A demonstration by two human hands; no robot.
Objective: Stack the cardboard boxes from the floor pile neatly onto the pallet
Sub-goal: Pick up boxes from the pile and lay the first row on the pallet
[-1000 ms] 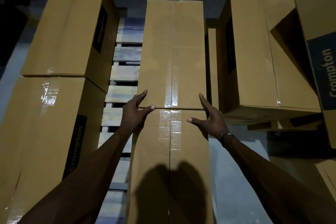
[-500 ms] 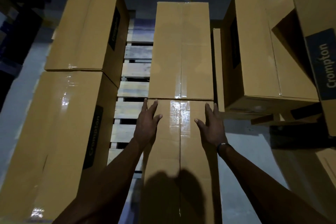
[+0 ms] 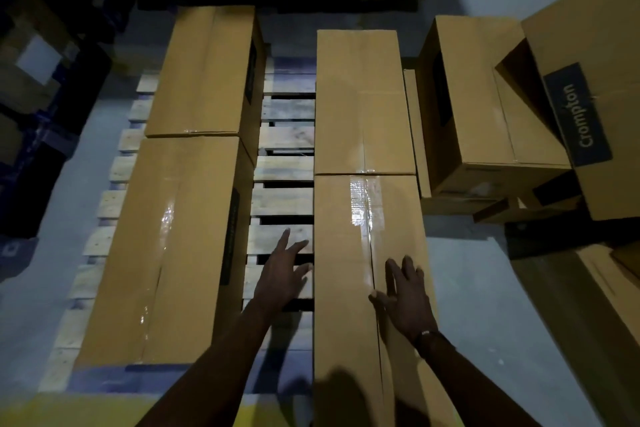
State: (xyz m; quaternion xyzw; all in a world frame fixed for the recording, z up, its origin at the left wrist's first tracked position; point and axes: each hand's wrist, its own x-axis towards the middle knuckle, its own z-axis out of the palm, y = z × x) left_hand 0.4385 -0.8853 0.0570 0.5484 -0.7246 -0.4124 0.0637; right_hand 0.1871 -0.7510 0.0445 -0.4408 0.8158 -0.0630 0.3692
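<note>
While near box [image 3: 367,288] lies on pallet [image 3: 282,201] at lower centre, right hand [image 3: 407,302] rests flat on top, fingers [image 3: 393,274] spread; left hand [image 3: 280,277] beside it, fingers apart, gripping nothing.

Bare forearms, no sleeves; dark wristband [image 3: 426,334] on the right wrist.

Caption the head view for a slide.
Four cardboard boxes sit on the pallet; right hand rests on the near right box, left hand open above the slats.
</note>
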